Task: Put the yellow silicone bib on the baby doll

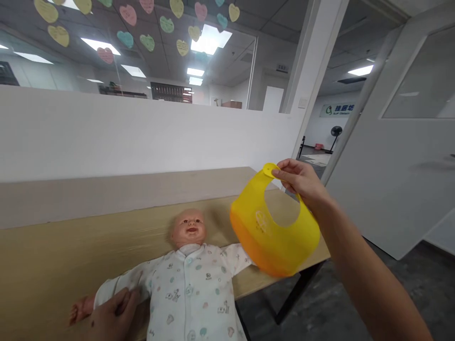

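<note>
My right hand (pixel 296 177) pinches a yellow silicone bib (pixel 263 203) by one end of its neck strap. The bib hangs in the air over the table's right end, its lower part tinted orange and a pale print on its front. A baby doll (pixel 190 227) lies face up on the table in a white printed romper (pixel 195 293), arms spread out. My left hand (pixel 115 312) is closed beside the doll's sleeve at the lower left, seemingly touching it. Whether its fingers grip any cloth is hidden. The doll's legs are out of view.
The wooden table (pixel 71 255) stands against a white half wall (pixel 142 137) with glass above, where heart-shaped notes (pixel 128 15) are stuck. At the right a white door (pixel 398 166) stands open onto a room with a black fan (pixel 335 132). Dark floor lies beyond the table's right edge.
</note>
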`<state>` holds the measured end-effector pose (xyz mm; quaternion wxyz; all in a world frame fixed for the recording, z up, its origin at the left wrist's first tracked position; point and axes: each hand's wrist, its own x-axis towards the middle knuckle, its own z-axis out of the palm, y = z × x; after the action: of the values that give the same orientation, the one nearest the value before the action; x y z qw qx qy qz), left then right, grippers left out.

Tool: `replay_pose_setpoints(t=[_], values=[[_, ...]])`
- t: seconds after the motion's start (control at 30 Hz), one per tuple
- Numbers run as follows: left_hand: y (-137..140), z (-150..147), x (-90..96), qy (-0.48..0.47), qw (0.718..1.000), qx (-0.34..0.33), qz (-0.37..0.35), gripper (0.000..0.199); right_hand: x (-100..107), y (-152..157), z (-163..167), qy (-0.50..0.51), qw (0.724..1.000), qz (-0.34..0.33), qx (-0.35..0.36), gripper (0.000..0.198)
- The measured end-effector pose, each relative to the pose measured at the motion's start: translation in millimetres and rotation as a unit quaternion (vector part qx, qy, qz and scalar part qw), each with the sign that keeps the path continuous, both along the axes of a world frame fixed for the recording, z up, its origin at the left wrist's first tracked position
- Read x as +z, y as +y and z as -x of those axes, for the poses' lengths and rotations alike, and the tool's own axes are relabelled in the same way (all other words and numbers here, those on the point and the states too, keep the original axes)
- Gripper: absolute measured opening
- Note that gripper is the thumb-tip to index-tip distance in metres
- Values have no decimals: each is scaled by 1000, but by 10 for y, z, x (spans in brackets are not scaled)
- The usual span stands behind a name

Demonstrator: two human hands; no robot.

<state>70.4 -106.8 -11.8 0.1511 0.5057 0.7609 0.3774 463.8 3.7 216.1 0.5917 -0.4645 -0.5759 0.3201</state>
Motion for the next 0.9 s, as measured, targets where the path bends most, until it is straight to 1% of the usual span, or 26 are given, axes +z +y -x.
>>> replay_pose_setpoints(t=[0.1, 0.2, 0.37, 0.53, 0.6, 0.7, 0.77, 0.83, 0.9], values=[[-42, -47, 47, 12, 999, -35, 9, 37, 41, 156, -64, -4, 999, -30, -29, 43], [-83, -94, 80, 46, 998, -45, -14, 35, 23, 401, -113, 2, 997, -46, -56, 41], [-62, -73, 49, 74, 995, -62, -7, 37, -133, 784, -160, -6, 996, -38, -75, 38], [-49, -58, 41, 73, 996, -58, -10, 36, -289, 1014, -208, 8, 993, -34, -112, 27], [-59, -62, 49, 68, 996, -59, -4, 37, -333, 1095, -279, 15, 990, -30, -138, 21], [-71, -68, 58, 67, 996, -62, 7, 37, -433, 1200, -517, 4, 975, 1, -222, 15], [-75, -73, 64, 76, 996, -55, 3, 36, -567, 1244, -773, -15, 960, 26, -278, 13], [-77, -81, 74, 80, 995, -54, 5, 36, -779, 1262, -1084, -36, 945, 41, -323, 11], [-78, -90, 90, 73, 996, -48, 6, 36, -1060, 1252, -1405, -141, 909, 85, -383, 9]])
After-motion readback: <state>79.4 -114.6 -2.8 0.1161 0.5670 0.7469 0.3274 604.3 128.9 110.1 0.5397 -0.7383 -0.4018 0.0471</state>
